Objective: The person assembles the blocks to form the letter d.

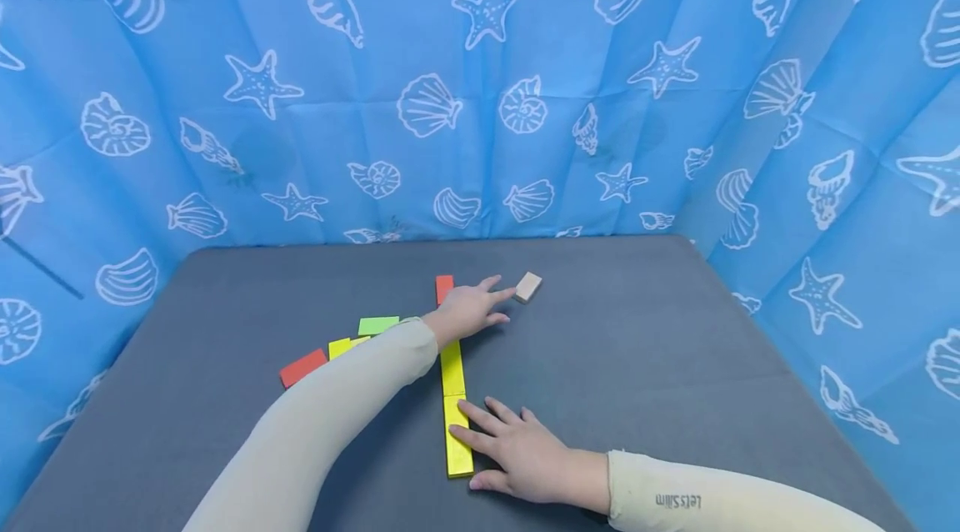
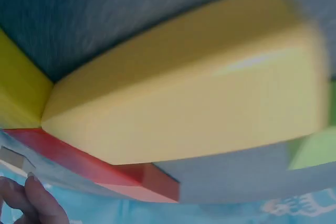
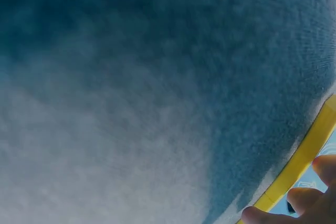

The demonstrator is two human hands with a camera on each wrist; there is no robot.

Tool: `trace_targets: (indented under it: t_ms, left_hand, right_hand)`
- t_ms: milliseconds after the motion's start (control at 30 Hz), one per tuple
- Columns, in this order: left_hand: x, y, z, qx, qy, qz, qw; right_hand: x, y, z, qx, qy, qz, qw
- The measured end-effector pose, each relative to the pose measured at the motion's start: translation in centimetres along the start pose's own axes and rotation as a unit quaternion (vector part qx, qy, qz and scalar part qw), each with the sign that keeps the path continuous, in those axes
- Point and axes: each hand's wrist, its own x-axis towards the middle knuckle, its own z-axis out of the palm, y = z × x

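A pale wooden block [image 1: 528,287] lies towards the back of the table, and my left hand [image 1: 467,311] reaches to it with spread fingers, one fingertip right at its near side. That hand crosses a line of blocks: a red block [image 1: 444,288] at the far end, then a yellow block [image 1: 452,369] and a nearer yellow block [image 1: 459,462]. My right hand [image 1: 528,455] rests at the near block, its outstretched fingertips on the top and right edge. In the right wrist view, fingers [image 3: 304,200] lie along the yellow edge.
Left of the line lie a green block [image 1: 377,325], yellow pieces [image 1: 339,347] partly behind the left sleeve, and a red block [image 1: 303,368]. A blue shell-print curtain [image 1: 480,140] hangs round the grey table [image 1: 637,365].
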Motion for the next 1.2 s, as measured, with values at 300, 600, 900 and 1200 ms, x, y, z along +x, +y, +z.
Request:
trace_targets:
  t_ms: [300, 600, 900, 1200]
  left_hand:
    - [2.1, 0.8, 0.3, 0.037, -0.039, 0.040, 0.9978]
    - [2.7, 1.0, 0.5, 0.055, -0.057, 0.057, 0.9952]
    - [2.4, -0.1, 0.5, 0.055, 0.006, 0.073, 0.9958]
    - [3.3, 1.0, 0.9, 0.068, -0.006, 0.061, 0.9958]
  right_hand:
    - [-0.8, 0.0, 0.3, 0.023, -0.006, -0.015, 0.9996]
    - [-0.9, 0.3, 0.4, 0.024, -0.004, -0.021, 0.9995]
    - [-1.0, 0.5, 0.3, 0.021, -0.005, -0.017, 0.9996]
    - [-1.0, 0.4, 0.3, 0.015, -0.005, -0.021, 0.9996]
